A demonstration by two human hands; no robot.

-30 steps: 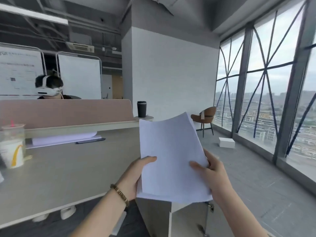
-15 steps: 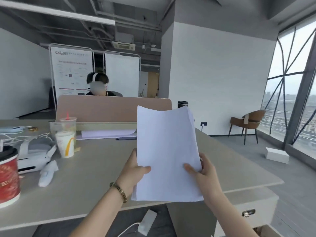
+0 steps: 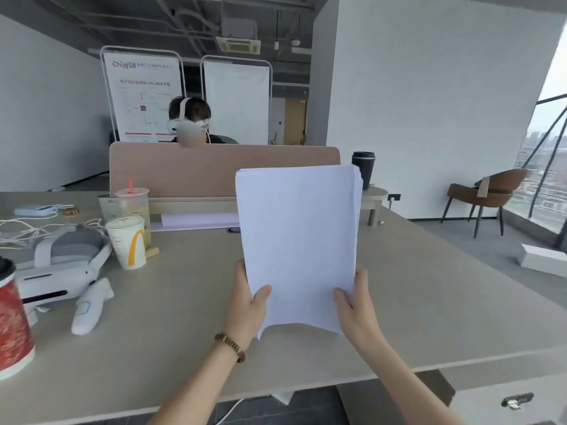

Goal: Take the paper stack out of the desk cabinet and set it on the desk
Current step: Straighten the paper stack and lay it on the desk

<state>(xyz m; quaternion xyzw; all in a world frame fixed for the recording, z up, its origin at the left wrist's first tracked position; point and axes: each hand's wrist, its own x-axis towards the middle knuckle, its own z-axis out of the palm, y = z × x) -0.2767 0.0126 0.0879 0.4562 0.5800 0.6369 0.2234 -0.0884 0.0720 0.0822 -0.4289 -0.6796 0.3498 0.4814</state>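
A white paper stack is held upright in the air above the beige desk, its lower edge curling a little. My left hand grips its lower left edge, thumb on the front. On the lower right edge, my right hand holds it the same way. The desk cabinet shows at the bottom right under the desk edge, with a key in its lock; whether it is open is hidden.
On the left of the desk stand a paper cup, a clear drink cup, a red cup, a white headset and a controller. A person sits behind the divider. A chair stands by the window.
The view has swung left from the window to the desk. Both hands have carried the paper stack from above the cabinet to over the desk's surface.
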